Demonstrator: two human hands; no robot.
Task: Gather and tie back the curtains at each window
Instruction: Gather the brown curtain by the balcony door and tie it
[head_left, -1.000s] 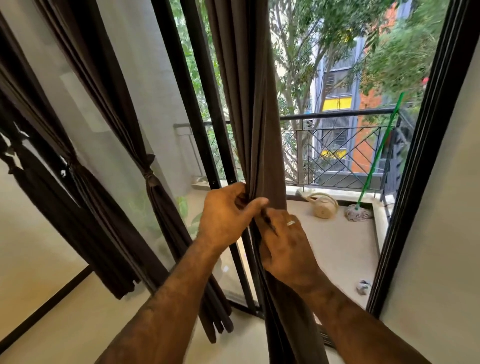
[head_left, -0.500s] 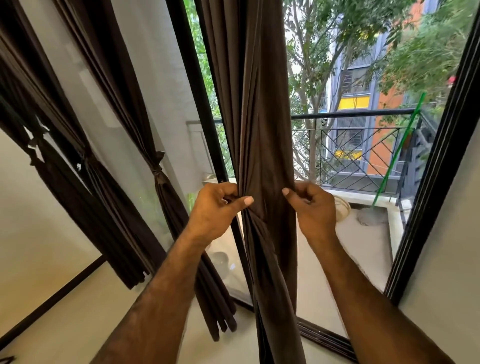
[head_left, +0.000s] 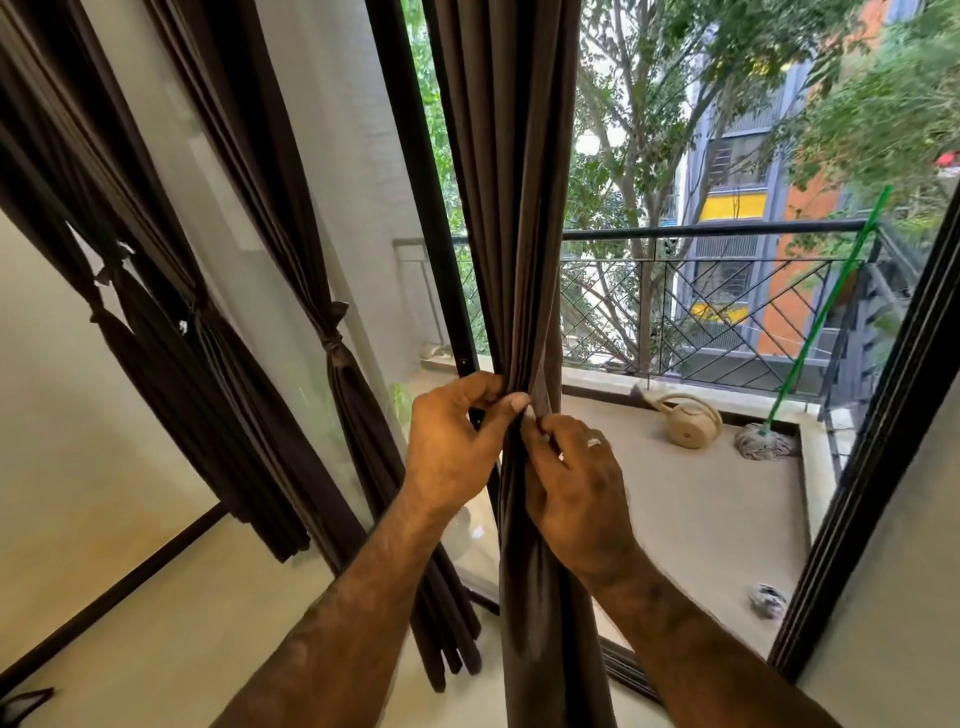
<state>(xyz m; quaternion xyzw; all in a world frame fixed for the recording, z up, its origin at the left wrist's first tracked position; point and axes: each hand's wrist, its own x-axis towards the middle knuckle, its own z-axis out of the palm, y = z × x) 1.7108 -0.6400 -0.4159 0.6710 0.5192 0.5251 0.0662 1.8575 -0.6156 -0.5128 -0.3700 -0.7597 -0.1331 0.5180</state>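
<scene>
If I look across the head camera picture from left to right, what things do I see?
Tied curtain on the wall side → tied curtain with a knot → left hand → right hand → watering can → mop head. Both hands hold the middle curtain.

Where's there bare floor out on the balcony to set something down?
Free: the balcony floor between the gathered curtain and the crumpled cloth, in front of the watering can. Crowded: the far right corner, where the can sits beside the mop under the railing.
</scene>
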